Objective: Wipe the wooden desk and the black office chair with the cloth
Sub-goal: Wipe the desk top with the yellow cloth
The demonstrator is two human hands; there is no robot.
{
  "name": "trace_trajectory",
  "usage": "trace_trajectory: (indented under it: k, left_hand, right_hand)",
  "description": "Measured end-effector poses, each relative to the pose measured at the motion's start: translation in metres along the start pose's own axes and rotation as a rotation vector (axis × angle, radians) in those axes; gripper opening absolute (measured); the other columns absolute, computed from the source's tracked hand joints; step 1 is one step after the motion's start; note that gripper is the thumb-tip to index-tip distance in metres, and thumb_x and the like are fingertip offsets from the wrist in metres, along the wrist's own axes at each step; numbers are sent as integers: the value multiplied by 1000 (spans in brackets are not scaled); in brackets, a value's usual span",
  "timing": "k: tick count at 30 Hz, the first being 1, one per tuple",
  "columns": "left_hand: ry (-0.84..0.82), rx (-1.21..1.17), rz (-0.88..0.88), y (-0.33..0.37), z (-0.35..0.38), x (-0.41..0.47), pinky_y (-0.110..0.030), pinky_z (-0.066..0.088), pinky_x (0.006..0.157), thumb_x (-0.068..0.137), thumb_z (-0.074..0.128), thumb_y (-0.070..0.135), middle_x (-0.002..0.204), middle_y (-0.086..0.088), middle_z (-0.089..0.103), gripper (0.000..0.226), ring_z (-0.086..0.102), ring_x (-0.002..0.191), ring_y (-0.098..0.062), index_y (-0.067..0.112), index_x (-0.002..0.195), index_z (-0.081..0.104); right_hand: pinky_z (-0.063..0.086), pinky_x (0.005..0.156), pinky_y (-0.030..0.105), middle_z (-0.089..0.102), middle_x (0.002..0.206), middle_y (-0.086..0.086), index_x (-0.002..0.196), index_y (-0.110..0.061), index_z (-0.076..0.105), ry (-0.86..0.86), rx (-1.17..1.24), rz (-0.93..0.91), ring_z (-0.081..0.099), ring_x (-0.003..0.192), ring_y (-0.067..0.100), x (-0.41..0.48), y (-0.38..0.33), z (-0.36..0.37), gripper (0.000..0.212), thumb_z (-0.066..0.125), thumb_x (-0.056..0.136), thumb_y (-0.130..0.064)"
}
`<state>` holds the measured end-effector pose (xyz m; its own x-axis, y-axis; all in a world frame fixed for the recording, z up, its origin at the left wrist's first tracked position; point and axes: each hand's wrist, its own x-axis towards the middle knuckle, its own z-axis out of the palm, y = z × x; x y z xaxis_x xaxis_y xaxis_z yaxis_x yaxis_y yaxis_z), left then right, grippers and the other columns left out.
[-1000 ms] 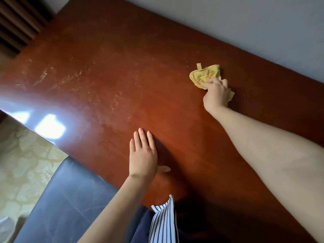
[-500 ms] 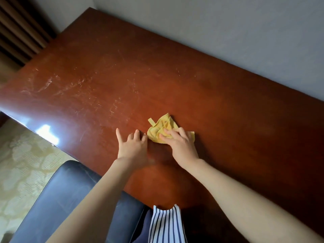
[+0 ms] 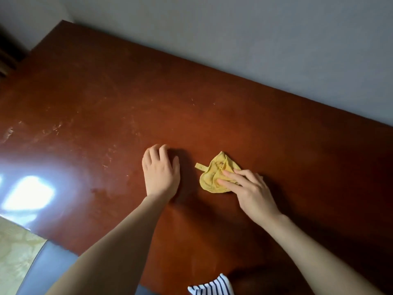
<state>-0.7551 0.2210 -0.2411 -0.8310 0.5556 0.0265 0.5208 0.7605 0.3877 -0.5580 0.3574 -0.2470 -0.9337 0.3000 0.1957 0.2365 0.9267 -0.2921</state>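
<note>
Yellow cloth [image 3: 213, 179] lies crumpled on the wooden desk [image 3: 102, 99], pressed down by the straight, uncurled fingers of the right hand [image 3: 254, 193]. Left of the cloth, not touching it, the left hand [image 3: 160, 174] rests palm-down, fingers relaxed. The black office chair [image 3: 50, 271] shows far left of the cloth, nearer the person.

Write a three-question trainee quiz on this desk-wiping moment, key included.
1. True or false: the left hand lies on the yellow cloth.
2. The right hand meets the cloth with: A) straight fingers pressing down; B) a closed fist; C) no contact.
3. On which side of the cloth, the person's left or right, are the pale streaks on the desk?
Key: 1 false, it rests on bare desk beside the cloth; 2 A; 3 left.
</note>
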Motion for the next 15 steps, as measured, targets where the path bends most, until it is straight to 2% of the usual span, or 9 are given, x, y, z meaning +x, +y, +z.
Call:
trace_trajectory:
  k: [3,7,15]
  left_hand:
    - [20,4,6,-7,12,18,-47,13,116,94,33,35,139,-21,40,50,28,134,-39,4,132,44]
    - [21,25,10,-10,19,29,-41,-5,118,98,28,37,152,-18,23,53,9,145,-32,9,143,31]
    - [14,76,-52,-8,23,33,-37,-9,118,97,19,41,159,-16,5,65,-4,148,-26,6,151,12]
  right_hand:
    - [51,81,41,66,120,-2,110,-23,72,54,-29,63,54,106,21,21,27,1,45,51,80,3]
    - [50,82,43,66,120,1,112,-19,71,108,-65,144,59,105,26,65,68,0,48,63,78,13]
    - [48,84,45,64,123,4,117,-17,68,156,-81,395,55,102,31,170,124,-3,48,51,84,13]
